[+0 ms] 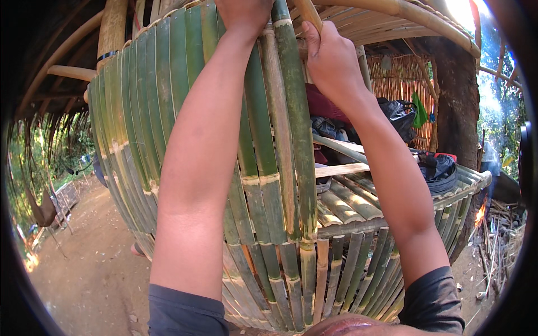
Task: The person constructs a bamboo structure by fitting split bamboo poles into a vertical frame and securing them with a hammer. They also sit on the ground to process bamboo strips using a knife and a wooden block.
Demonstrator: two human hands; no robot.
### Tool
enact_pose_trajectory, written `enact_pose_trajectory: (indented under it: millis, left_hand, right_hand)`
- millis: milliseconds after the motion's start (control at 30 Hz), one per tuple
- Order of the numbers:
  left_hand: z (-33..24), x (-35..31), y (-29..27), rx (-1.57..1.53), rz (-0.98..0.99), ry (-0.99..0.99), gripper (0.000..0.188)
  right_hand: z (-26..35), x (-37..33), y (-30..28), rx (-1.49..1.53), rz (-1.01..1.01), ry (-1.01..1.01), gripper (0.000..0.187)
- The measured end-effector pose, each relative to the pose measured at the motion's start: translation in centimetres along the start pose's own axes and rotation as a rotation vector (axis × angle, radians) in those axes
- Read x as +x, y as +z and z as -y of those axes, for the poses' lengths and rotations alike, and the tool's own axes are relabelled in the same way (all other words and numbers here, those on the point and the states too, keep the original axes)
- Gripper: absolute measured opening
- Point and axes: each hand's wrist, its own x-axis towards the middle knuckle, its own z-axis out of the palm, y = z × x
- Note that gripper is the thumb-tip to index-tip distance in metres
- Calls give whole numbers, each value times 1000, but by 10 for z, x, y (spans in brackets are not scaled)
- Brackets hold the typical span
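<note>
At 12 o'clock, the person's left hand (pixel 245 12) is cut off by the upper edge, beside the upright green bamboo wall (pixel 148 109); whether it grips anything cannot be told. At 1 o'clock the right hand (pixel 334 56) is closed around a pale wooden stick (pixel 309 13), just past 12 o'clock. A black bag (pixel 439 172) lies at 3 o'clock.

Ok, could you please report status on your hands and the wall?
Left hand at top of green bamboo wall, partly out of frame. Right hand gripping tan wooden stick. Left forearm hiding part of wall.
</note>
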Motion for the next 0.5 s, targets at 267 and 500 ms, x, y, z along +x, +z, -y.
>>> enact_pose_trajectory:
  millis: [267,500]
  left_hand:
    - [-1,-3,-4,59,-12,14,13]
    - [-6,-1,-3,76,16,0,12]
  right_hand:
    - [1,-1,2,-23,27,17,42]
    - [9,0,-7,-62,-32,-3,40]
